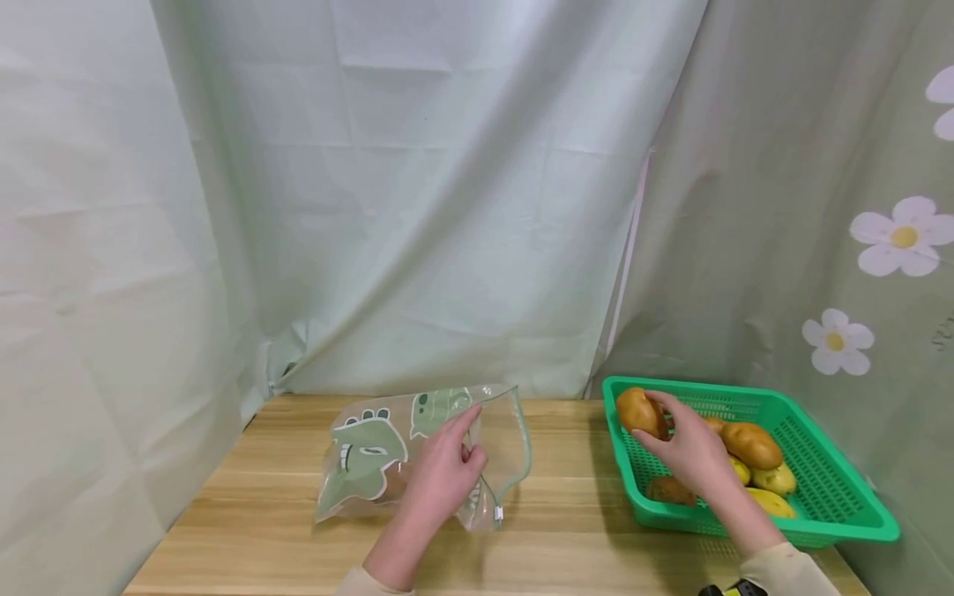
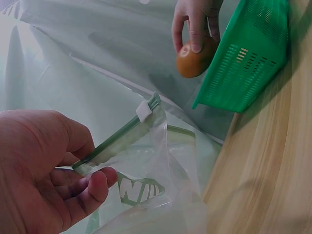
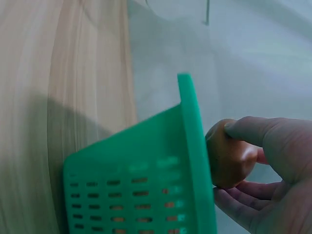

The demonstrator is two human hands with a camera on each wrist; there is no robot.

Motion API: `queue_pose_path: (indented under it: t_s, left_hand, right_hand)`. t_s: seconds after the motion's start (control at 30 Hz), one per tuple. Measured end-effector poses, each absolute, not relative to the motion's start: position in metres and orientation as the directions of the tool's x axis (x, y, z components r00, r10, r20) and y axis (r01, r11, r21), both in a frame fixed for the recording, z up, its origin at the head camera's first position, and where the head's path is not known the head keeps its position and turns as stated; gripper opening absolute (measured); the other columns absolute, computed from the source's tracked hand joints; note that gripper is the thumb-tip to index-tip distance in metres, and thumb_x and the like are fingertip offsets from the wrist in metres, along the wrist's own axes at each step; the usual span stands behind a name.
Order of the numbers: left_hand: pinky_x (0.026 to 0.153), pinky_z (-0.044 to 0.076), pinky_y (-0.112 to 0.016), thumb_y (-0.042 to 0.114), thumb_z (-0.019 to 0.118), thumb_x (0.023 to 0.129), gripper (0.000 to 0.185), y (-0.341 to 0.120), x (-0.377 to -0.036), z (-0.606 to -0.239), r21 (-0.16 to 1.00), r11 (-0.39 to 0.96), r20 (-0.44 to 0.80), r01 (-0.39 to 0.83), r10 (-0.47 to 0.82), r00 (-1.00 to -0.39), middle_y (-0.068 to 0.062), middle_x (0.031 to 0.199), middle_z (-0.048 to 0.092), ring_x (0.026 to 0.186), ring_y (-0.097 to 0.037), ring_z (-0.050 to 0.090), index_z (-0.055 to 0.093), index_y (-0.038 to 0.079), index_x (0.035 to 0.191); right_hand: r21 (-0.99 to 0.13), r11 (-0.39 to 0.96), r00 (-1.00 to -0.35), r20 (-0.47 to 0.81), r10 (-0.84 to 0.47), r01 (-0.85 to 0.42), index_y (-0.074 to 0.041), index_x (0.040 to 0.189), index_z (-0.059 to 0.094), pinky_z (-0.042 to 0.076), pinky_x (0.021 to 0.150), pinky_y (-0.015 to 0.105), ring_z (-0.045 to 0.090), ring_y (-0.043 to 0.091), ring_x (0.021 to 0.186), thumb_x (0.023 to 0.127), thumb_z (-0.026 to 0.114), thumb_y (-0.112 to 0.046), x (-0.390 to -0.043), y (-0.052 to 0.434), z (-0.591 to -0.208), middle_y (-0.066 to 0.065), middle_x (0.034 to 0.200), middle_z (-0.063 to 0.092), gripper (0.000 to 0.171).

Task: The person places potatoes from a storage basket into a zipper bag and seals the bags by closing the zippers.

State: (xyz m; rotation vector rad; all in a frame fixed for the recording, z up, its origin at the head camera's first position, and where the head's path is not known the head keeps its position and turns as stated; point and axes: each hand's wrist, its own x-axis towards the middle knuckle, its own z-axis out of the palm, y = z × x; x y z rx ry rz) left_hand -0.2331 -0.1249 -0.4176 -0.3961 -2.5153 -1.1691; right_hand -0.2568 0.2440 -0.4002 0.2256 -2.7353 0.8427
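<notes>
A clear zip bag printed with green cartoon figures lies on the wooden table. My left hand pinches its green zip edge and holds the mouth up; the white slider sits near the end. My right hand grips a brown potato over the near-left corner of the green basket. The wrist views show the same potato held by curled fingers just above the basket rim.
Several more potatoes lie in the basket, brown and yellowish. Pale green cloth hangs behind the table, and a flowered curtain hangs to the right. Bare wood shows between bag and basket.
</notes>
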Motion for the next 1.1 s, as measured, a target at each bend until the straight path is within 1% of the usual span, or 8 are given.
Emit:
queue_pose_path:
  t_s: [0.1,0.23,0.5,0.67,0.8,0.93,1.1]
  left_hand:
    - [0.051,0.048,-0.023,-0.005,0.068,0.090,0.067,-0.125,-0.233,-0.418,0.678,0.623,0.419,0.391,0.110,-0.901,-0.019,0.142,0.068,0.059,-0.002,0.051,0.059,0.001,0.156]
    - [0.052,0.049,-0.023,-0.005,0.068,0.090,0.068,-0.127,-0.234,-0.418,0.676,0.626,0.415,0.388,0.110,-0.903,-0.018,0.142,0.068,0.060,-0.003,0.052,0.059,0.001,0.157]
    - [0.052,0.049,-0.024,-0.005,0.069,0.090,0.068,-0.131,-0.233,-0.415,0.681,0.625,0.408,0.382,0.109,-0.906,-0.020,0.143,0.067,0.060,-0.003,0.052,0.058,0.001,0.157]
    - [0.053,0.050,-0.023,-0.005,0.069,0.090,0.068,-0.133,-0.233,-0.414,0.674,0.628,0.415,0.388,0.111,-0.903,-0.020,0.145,0.067,0.061,-0.002,0.053,0.058,0.001,0.157]
    - [0.053,0.051,-0.023,-0.006,0.069,0.090,0.068,-0.132,-0.233,-0.413,0.678,0.622,0.417,0.391,0.113,-0.902,-0.021,0.145,0.066,0.061,-0.003,0.053,0.058,0.001,0.157]
    - [0.053,0.051,-0.023,-0.006,0.070,0.090,0.068,-0.129,-0.231,-0.414,0.685,0.616,0.407,0.389,0.119,-0.905,-0.022,0.144,0.067,0.062,-0.003,0.054,0.058,0.001,0.157]
    - [0.054,0.052,-0.023,-0.006,0.070,0.090,0.068,-0.126,-0.231,-0.414,0.684,0.617,0.412,0.391,0.116,-0.904,-0.022,0.143,0.067,0.063,-0.003,0.053,0.058,0.001,0.157]
  right_hand:
    - [-0.542,0.805,-0.947,0.315,-0.069,-0.239,-0.006,0.157,0.056,0.059,0.076,0.043,0.069,0.036,0.111,0.100,0.084,-0.030,-0.254,0.237,-0.397,0.020,0.133,0.069,0.068]
    - [-0.570,0.781,-0.944,0.320,-0.075,-0.255,-0.007,0.157,0.057,0.060,0.078,0.041,0.069,0.035,0.111,0.099,0.085,-0.027,-0.251,0.228,-0.395,0.018,0.133,0.069,0.067]
    - [-0.621,0.743,-0.953,0.291,-0.079,-0.251,-0.011,0.159,0.056,0.062,0.083,0.044,0.069,0.034,0.114,0.100,0.084,-0.028,-0.246,0.209,-0.394,0.016,0.137,0.067,0.067]
    - [-0.631,0.726,-0.948,0.302,-0.096,-0.274,-0.010,0.159,0.056,0.063,0.085,0.045,0.071,0.034,0.113,0.100,0.084,-0.025,-0.244,0.198,-0.395,0.017,0.138,0.068,0.067]
    - [-0.637,0.719,-0.949,0.298,-0.103,-0.278,-0.012,0.159,0.057,0.063,0.086,0.046,0.072,0.034,0.113,0.100,0.085,-0.025,-0.242,0.189,-0.397,0.017,0.139,0.067,0.066]
    - [-0.636,0.722,-0.952,0.288,-0.105,-0.272,-0.015,0.158,0.059,0.063,0.083,0.043,0.073,0.031,0.112,0.098,0.086,-0.026,-0.241,0.180,-0.401,0.014,0.140,0.068,0.066]
    - [-0.643,0.709,-0.949,0.292,-0.124,-0.290,-0.016,0.156,0.061,0.062,0.079,0.039,0.072,0.028,0.109,0.096,0.089,-0.026,-0.241,0.168,-0.402,0.010,0.136,0.071,0.066]
